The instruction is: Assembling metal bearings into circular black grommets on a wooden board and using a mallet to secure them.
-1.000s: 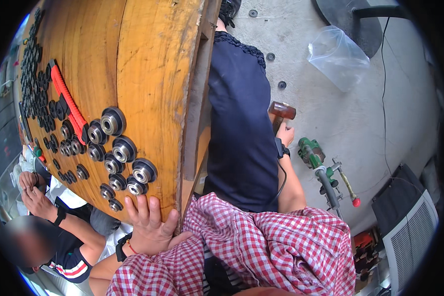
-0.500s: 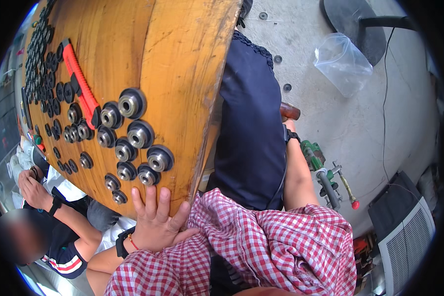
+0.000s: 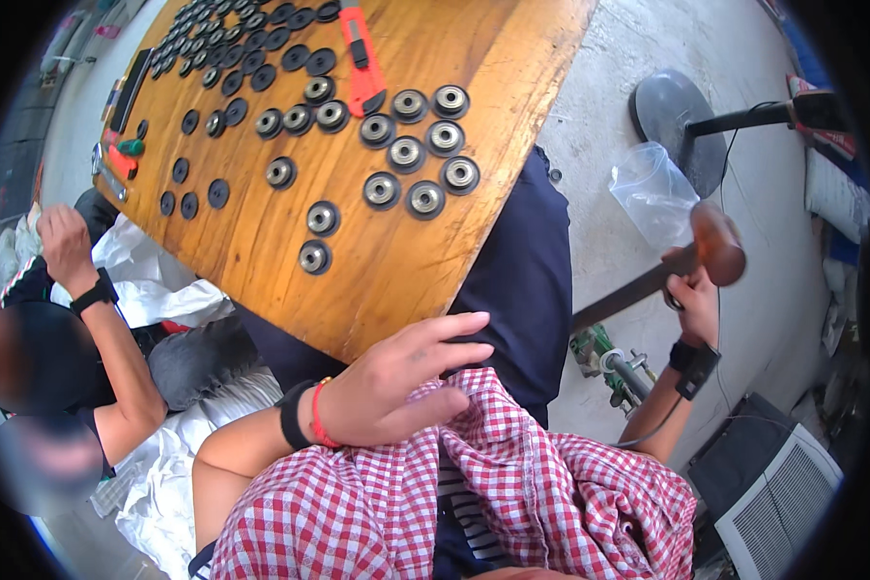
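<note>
1. Out here a wooden table [image 3: 396, 280] stands on a pale floor [image 3: 594, 106]; beyond its right edge lie a clear plastic bag [image 3: 652, 193] and a round black base [image 3: 662, 116].
2. Black-rimmed bearings [image 3: 406, 153] sit grouped toward the right edge, with an orange-red cutter [image 3: 362, 63] just beside them, pointing toward the far edge.
3. Dark discs [image 3: 252, 61] crowd the far left corner.
4. Past the right edge I see the mallet [image 3: 662, 274] above the floor, its brown head blurred; the right hand [image 3: 696, 304] has its fingers clamped round the handle, close to the head.
5. The left hand [image 3: 401, 382] is just beside the near edge, fingers slightly apart; whether it touches the wood, I cannot tell.
</note>
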`<act>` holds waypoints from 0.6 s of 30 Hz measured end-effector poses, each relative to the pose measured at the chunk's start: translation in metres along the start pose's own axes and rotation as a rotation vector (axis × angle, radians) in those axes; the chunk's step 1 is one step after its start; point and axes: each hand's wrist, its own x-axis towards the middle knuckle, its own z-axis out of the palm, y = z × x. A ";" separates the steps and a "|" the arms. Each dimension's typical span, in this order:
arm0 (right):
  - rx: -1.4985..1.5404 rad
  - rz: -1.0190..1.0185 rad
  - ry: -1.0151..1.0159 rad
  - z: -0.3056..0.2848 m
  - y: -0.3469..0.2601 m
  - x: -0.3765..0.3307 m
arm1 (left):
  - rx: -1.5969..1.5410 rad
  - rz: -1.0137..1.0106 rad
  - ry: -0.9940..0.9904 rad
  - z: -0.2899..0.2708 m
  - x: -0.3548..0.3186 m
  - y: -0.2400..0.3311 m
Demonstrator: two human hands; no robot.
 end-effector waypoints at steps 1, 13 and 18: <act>0.061 -0.076 -0.126 0.010 -0.024 -0.004 | -0.238 -0.056 0.035 -0.004 -0.006 -0.002; 0.240 -0.278 -0.701 0.308 -0.162 -0.108 | -1.841 -0.307 0.030 0.005 -0.094 0.029; 0.471 -0.418 -0.635 0.364 -0.179 -0.173 | -1.529 -0.331 0.433 -0.029 -0.188 0.078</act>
